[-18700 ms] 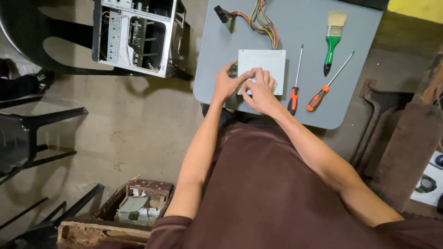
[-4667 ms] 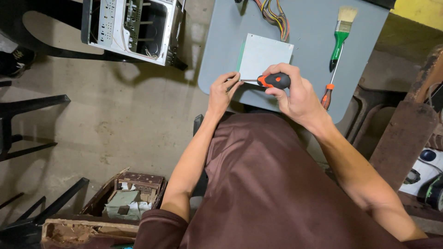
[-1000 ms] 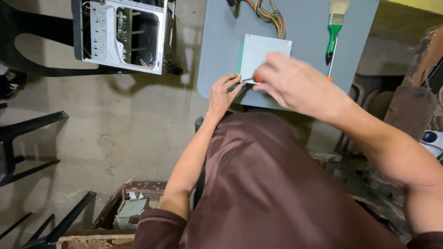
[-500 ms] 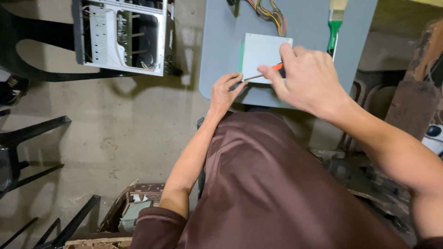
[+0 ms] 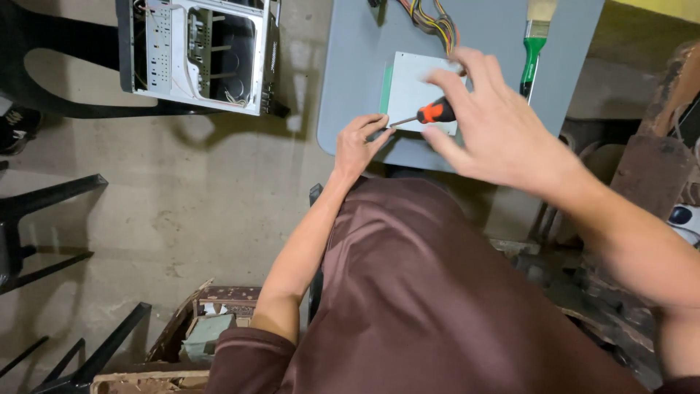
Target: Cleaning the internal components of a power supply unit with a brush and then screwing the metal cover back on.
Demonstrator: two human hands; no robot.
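Your right hand (image 5: 503,124) had lifted, fingers apart, loosely gripping the screwdriver (image 5: 426,114); left hand (image 5: 359,142) fingers pinched its tip at the metal box (image 5: 415,91).

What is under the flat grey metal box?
The grey metal box lies on the blue-grey table. A green edge peeks out on its left side. Anything else beneath it is covered. The right hand hides its right part.

Orange-black screwdriver (image 5: 430,113), green-handled brush (image 5: 531,55), grey table (image 5: 350,87).

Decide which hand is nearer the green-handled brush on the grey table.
Right. The right hand is raised just beside the brush; the left hand rests farther away at the table's near edge.
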